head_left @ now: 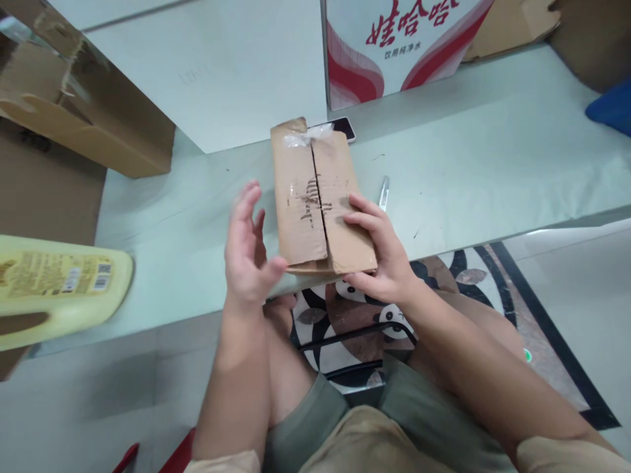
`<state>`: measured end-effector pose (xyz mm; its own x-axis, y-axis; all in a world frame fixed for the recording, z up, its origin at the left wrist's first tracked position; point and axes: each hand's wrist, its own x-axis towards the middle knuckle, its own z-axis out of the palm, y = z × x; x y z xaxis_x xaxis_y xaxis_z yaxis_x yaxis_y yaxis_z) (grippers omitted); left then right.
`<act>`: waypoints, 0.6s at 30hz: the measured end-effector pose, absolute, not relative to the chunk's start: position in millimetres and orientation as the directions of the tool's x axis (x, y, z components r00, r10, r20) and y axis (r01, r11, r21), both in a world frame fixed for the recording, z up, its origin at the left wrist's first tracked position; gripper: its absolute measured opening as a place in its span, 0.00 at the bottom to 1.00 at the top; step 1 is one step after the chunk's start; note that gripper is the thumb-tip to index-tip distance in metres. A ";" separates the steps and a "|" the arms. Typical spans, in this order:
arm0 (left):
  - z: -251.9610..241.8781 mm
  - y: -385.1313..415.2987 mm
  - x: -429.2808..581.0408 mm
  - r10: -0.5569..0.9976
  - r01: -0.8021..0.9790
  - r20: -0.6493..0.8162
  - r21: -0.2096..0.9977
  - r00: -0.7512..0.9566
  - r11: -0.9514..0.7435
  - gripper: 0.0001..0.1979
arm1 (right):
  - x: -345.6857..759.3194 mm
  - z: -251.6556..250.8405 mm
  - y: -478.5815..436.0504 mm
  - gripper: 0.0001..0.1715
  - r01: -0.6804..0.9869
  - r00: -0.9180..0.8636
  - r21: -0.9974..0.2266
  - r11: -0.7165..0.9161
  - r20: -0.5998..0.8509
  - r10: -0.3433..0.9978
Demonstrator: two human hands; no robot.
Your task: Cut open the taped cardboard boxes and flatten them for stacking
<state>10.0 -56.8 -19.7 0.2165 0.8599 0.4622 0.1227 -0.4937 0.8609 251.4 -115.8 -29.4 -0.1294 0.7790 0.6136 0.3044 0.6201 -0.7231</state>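
Observation:
A small cardboard box (300, 197) lies on the pale green tabletop, its two top flaps meeting along a dark seam. Clear tape clings to its far end, and dark scuffs mark the middle. My right hand (377, 249) grips the box's near right corner, fingers on top and thumb at the near edge. Beside the left side is my left hand (249, 253), fingers apart, its thumb tip close to the near left corner; I cannot tell whether it touches. Just right of the box lies a slim utility knife (384, 193).
Behind the box lies a phone (348, 129), partly covered. A white panel (211, 72) and a red-and-white carton (394, 72) stand at the back. Left are a large cardboard box (118, 125) and a yellow jug (64, 289). A blue object (611, 108) sits far right.

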 end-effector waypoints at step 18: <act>-33.9 -43.1 -2.3 0.842 -0.111 -0.015 0.992 -0.539 -0.054 0.22 | 247.8 -35.7 -109.8 0.08 0.583 0.128 -0.812 -0.015 0.074 0.989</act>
